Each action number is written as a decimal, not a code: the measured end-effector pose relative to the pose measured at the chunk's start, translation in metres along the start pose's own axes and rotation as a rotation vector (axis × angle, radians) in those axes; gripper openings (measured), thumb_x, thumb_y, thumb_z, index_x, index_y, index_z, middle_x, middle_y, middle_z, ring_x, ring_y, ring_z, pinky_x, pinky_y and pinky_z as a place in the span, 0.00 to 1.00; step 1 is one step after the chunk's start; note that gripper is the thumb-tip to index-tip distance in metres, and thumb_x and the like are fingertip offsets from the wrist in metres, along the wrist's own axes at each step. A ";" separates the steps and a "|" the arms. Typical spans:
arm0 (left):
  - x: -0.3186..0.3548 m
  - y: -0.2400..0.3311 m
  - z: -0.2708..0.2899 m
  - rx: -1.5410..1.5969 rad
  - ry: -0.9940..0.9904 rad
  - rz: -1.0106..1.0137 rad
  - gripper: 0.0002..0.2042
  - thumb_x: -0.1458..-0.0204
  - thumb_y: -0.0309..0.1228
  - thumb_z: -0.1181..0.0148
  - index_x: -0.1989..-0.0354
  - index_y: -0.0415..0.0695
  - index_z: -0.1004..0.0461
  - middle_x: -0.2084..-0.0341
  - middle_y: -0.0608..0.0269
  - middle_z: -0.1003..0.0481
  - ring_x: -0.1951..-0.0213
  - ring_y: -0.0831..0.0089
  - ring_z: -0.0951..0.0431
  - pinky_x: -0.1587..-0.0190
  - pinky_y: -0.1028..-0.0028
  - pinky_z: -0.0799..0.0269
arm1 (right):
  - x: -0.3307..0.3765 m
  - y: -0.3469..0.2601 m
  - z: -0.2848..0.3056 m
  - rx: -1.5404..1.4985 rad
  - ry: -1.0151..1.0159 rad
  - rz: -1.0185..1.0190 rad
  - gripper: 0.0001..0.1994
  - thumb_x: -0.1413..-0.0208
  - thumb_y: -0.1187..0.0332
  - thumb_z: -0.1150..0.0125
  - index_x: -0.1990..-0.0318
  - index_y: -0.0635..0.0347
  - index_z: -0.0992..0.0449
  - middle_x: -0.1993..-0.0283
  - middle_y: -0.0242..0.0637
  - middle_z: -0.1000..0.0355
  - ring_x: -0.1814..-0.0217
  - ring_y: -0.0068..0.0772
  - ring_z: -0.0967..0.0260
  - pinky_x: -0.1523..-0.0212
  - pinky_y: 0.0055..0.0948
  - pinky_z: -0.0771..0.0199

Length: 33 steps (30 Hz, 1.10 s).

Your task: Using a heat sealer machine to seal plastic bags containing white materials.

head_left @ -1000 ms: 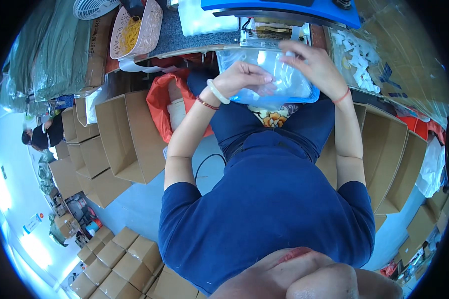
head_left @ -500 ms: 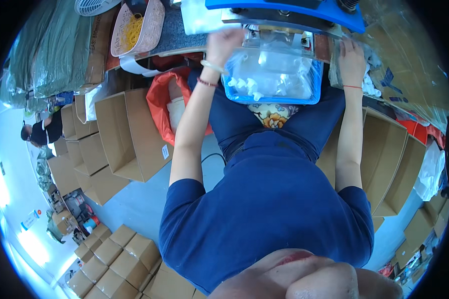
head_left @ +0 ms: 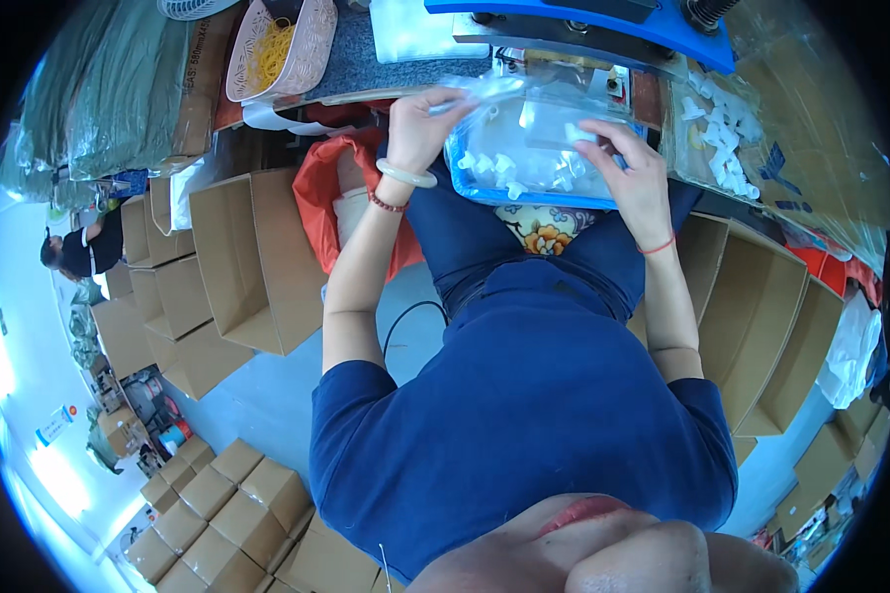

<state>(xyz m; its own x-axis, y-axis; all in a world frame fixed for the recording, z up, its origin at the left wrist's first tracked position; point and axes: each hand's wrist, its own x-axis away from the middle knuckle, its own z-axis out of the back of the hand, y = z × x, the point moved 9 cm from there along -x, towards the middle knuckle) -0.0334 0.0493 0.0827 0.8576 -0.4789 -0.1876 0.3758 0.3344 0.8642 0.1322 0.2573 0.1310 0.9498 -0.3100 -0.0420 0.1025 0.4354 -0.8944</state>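
Note:
My left hand (head_left: 427, 121) pinches the left edge of a clear plastic bag (head_left: 524, 138) holding small white plastic parts. My right hand (head_left: 631, 170) grips the same bag at its right side, fingers on a flat clear piece. The bag lies over a blue-rimmed tray (head_left: 534, 193) on my lap, under a blue machine bar (head_left: 583, 25). A pale bracelet and a red string sit on my left wrist, and a red string circles the right one.
Open cardboard boxes (head_left: 237, 262) stand at my left and open cardboard boxes (head_left: 761, 316) at my right. A pink basket (head_left: 277, 49) of yellow bands rests on the bench. A red bag (head_left: 336, 198) sits by my left knee. Another person (head_left: 74, 252) works far left.
Both hands came down from the machine with the bag. The right hand moved in from the far right onto the bag, and the left hand now pinches its left edge.

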 end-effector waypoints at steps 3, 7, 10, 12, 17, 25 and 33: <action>0.012 0.026 -0.016 0.109 -0.144 0.129 0.11 0.51 0.29 0.31 0.63 0.35 0.19 0.72 0.67 0.20 0.69 0.85 0.26 0.63 0.83 0.30 | -0.005 -0.042 0.015 -0.069 0.165 0.304 0.12 0.48 0.70 0.33 0.55 0.61 0.21 0.58 0.35 0.23 0.60 0.24 0.29 0.59 0.23 0.29; 0.018 0.051 -0.033 0.190 -0.286 0.133 0.10 0.50 0.29 0.32 0.62 0.35 0.19 0.71 0.64 0.19 0.68 0.84 0.24 0.64 0.82 0.29 | -0.012 -0.072 0.017 0.128 0.063 0.448 0.12 0.49 0.71 0.33 0.56 0.62 0.22 0.57 0.39 0.24 0.57 0.32 0.27 0.57 0.28 0.28; 0.022 0.050 -0.051 0.242 -0.446 0.162 0.10 0.47 0.30 0.34 0.61 0.36 0.19 0.69 0.61 0.19 0.67 0.80 0.22 0.63 0.80 0.27 | -0.022 -0.068 0.013 0.292 -0.123 0.423 0.12 0.46 0.67 0.36 0.55 0.61 0.22 0.57 0.40 0.24 0.55 0.37 0.27 0.55 0.31 0.28; 0.033 0.044 -0.079 0.483 -0.724 0.285 0.11 0.46 0.31 0.36 0.59 0.37 0.19 0.68 0.59 0.18 0.65 0.77 0.20 0.60 0.79 0.25 | -0.028 -0.050 0.000 0.427 -0.332 0.360 0.13 0.43 0.65 0.39 0.54 0.60 0.23 0.56 0.42 0.24 0.53 0.40 0.26 0.53 0.31 0.28; 0.026 0.012 -0.129 1.012 -0.760 0.680 0.12 0.42 0.25 0.44 0.53 0.31 0.25 0.58 0.51 0.22 0.55 0.62 0.20 0.54 0.69 0.23 | -0.049 0.007 0.031 0.235 -0.076 0.126 0.16 0.41 0.60 0.43 0.51 0.59 0.25 0.54 0.41 0.24 0.55 0.48 0.26 0.54 0.37 0.27; -0.010 -0.017 -0.145 1.152 -0.557 0.712 0.12 0.42 0.26 0.43 0.54 0.30 0.26 0.59 0.52 0.22 0.55 0.61 0.20 0.53 0.67 0.21 | -0.040 0.104 0.102 1.015 0.354 -0.013 0.13 0.42 0.69 0.44 0.49 0.52 0.25 0.53 0.45 0.25 0.53 0.50 0.28 0.53 0.43 0.28; -0.058 -0.031 -0.027 -0.641 -0.024 -0.389 0.29 0.49 0.44 0.37 0.41 0.42 0.33 0.40 0.49 0.34 0.36 0.53 0.38 0.36 0.51 0.45 | -0.030 0.105 0.117 0.418 0.484 0.057 0.14 0.45 0.68 0.39 0.50 0.54 0.25 0.57 0.44 0.26 0.59 0.42 0.25 0.58 0.35 0.25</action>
<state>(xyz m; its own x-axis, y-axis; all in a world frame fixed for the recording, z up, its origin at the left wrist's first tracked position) -0.0855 0.0891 0.0539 0.6159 -0.6741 -0.4077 0.7875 0.5411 0.2950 0.1496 0.4113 0.0904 0.7264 -0.5803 -0.3683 0.2551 0.7252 -0.6395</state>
